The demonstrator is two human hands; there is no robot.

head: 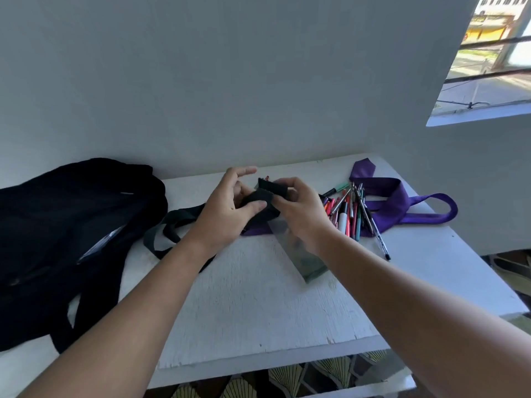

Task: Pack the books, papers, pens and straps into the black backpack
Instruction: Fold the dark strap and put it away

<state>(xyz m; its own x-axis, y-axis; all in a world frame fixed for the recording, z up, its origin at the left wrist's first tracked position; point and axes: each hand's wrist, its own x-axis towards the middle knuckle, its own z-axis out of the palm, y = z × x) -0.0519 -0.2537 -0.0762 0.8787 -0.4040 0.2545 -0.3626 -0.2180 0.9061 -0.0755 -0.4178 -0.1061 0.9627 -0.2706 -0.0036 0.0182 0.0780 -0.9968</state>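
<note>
A black backpack (66, 225) lies slumped on the left of the white table (258, 305). Both hands hold a black strap (178, 222) above the table's far middle, its folded end between them. My left hand (230, 208) pinches the fold with thumb and fingers. My right hand (298, 208) grips the other side of the fold. The strap's loose loop trails left toward the backpack. A purple strap (402, 205) lies at the right, under a heap of pens (349, 211). One pen (380, 242) lies apart, nearer to me.
A clear flat case (301, 254) with something dark inside lies on the table below my right hand. A wall stands right behind the table. A window (494, 53) is at the upper right. Patterned floor (287, 380) shows beyond the table's near edge.
</note>
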